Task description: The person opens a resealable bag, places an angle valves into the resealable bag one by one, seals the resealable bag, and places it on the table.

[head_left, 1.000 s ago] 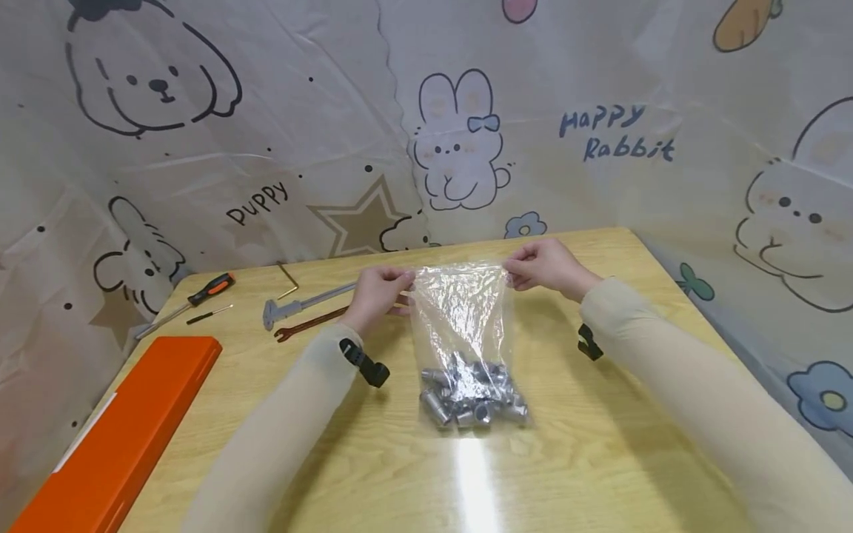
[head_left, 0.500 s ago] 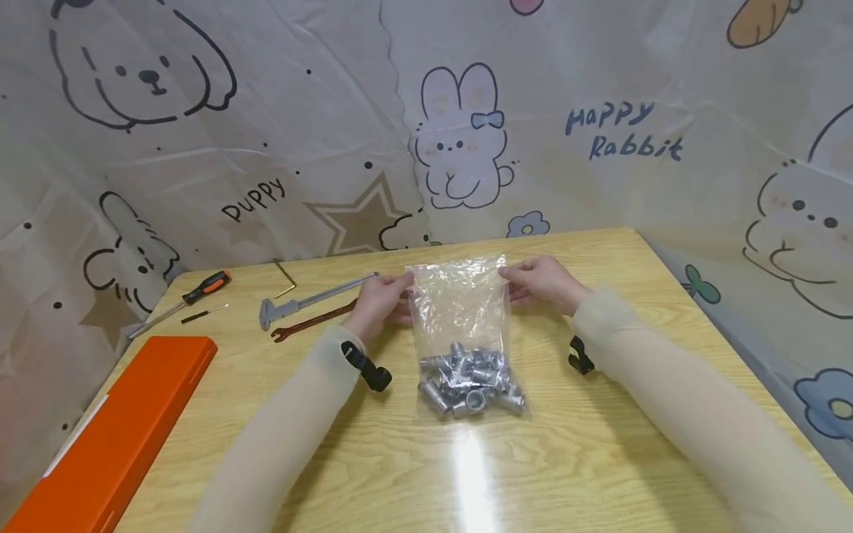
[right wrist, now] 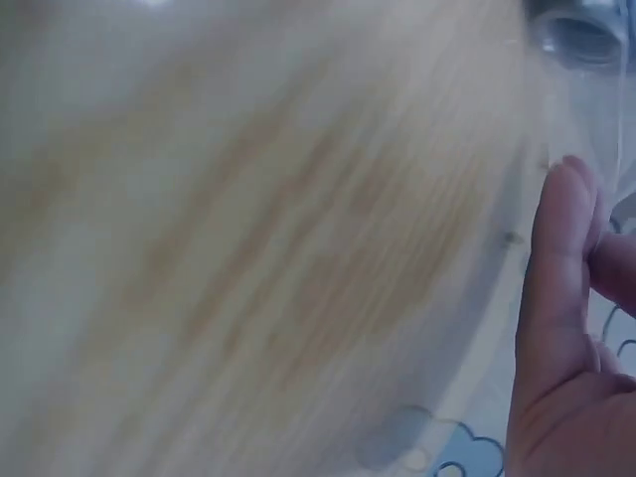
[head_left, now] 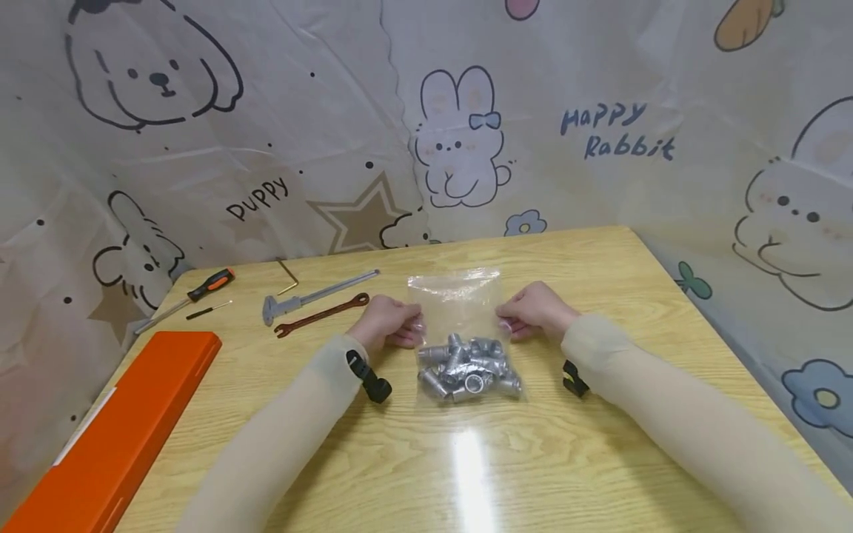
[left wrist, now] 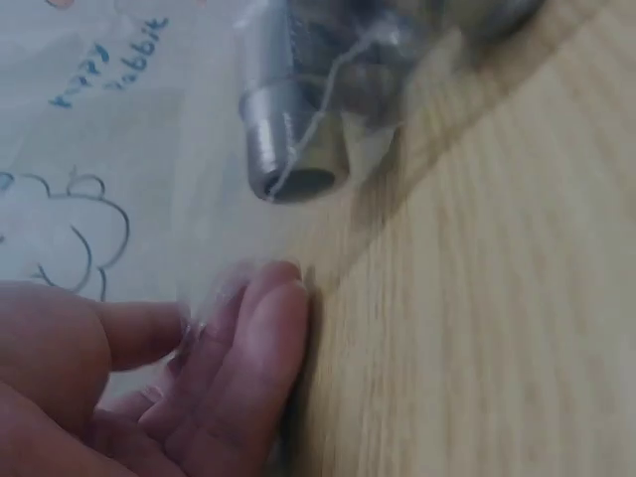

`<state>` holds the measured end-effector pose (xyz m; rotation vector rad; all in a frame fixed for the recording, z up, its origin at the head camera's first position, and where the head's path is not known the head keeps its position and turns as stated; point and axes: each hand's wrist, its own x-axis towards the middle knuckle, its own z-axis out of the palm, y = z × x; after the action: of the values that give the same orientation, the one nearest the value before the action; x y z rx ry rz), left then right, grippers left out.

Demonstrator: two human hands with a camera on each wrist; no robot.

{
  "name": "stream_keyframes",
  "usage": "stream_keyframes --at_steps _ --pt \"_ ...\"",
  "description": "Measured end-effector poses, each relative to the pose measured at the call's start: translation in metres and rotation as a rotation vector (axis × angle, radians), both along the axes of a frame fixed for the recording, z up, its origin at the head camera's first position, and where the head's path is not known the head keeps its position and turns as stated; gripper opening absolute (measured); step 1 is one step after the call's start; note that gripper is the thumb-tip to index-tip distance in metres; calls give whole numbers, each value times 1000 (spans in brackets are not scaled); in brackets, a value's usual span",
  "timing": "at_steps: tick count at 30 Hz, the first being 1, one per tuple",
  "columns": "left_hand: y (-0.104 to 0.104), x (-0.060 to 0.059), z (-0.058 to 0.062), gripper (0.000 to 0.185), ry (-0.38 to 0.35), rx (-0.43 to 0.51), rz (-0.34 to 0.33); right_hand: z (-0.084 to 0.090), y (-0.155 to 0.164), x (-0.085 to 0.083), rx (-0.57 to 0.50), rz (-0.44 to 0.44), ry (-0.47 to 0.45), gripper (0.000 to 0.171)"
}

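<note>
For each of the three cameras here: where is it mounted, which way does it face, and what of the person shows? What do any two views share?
Head: worn high, facing forward and down at the table; both sleeved forearms, left hand and right hand at the clear bag of metal sockets.
Left wrist: low over the wood; left-hand fingers at the bag edge.
Right wrist: low, blurred; right-hand fingers.
Shared: head and left wrist both show the sockets.

You get bright, even overhead light, a white glare streak on the table (head_left: 466, 474) just below your hands, soft shadows under both forearms, both wrist views blurred and out of focus.
</note>
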<state>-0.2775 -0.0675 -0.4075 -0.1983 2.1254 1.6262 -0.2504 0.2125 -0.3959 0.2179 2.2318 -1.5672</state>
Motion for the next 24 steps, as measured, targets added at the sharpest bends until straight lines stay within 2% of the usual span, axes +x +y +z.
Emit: stream_keyframes --at_steps 4,8,16,24 --pt "3 -10 -3 23 -35 7 20 -4 -1 -11 31 -35 -30 18" --pt "6 -16 -5 21 -43 32 41 -6 0 -17 63 -41 -13 16" --pt "10 -20 -6 20 -62 2 52 -8 4 -20 75 -27 -26 18" --pt "8 -23 -2 25 -45 -18 50 -5 7 -23 71 -3 -31 22"
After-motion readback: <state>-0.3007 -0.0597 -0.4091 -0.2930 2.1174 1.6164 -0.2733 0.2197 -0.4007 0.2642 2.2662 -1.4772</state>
